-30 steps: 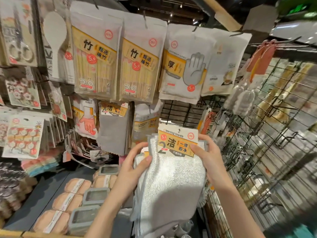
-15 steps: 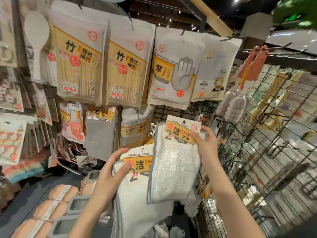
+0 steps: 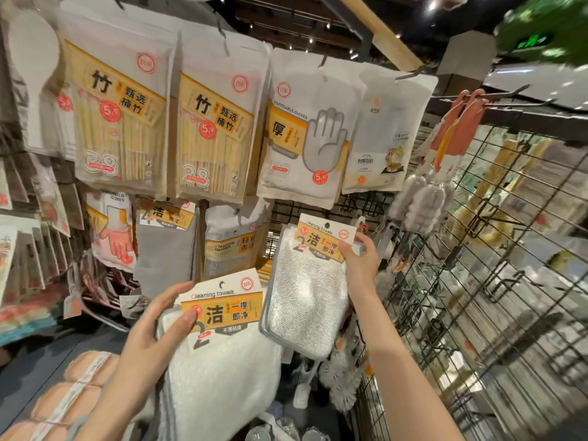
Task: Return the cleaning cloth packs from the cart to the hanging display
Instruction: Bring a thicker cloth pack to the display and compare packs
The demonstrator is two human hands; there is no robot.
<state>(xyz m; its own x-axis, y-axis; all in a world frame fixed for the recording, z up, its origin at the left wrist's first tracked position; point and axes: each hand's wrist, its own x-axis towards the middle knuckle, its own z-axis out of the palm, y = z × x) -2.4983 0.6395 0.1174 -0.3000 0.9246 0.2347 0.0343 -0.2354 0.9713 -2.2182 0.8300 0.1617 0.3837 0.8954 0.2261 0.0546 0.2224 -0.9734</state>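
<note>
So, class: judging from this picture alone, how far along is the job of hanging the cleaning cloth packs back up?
Done: no returned pack can be told apart on the display. In hand: the right hand holds one cleaning towel pack by its card header, raised to the lower row beside the cleaning sponge pack; the left hand grips a second pack lower down. Left: hanging both; the cart is out of view.

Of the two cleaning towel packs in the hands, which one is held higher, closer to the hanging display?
The pack in the right hand, the grey-edged cleaning towel pack. It is raised before the rack, while the white pack in the left hand sits lower.
</note>
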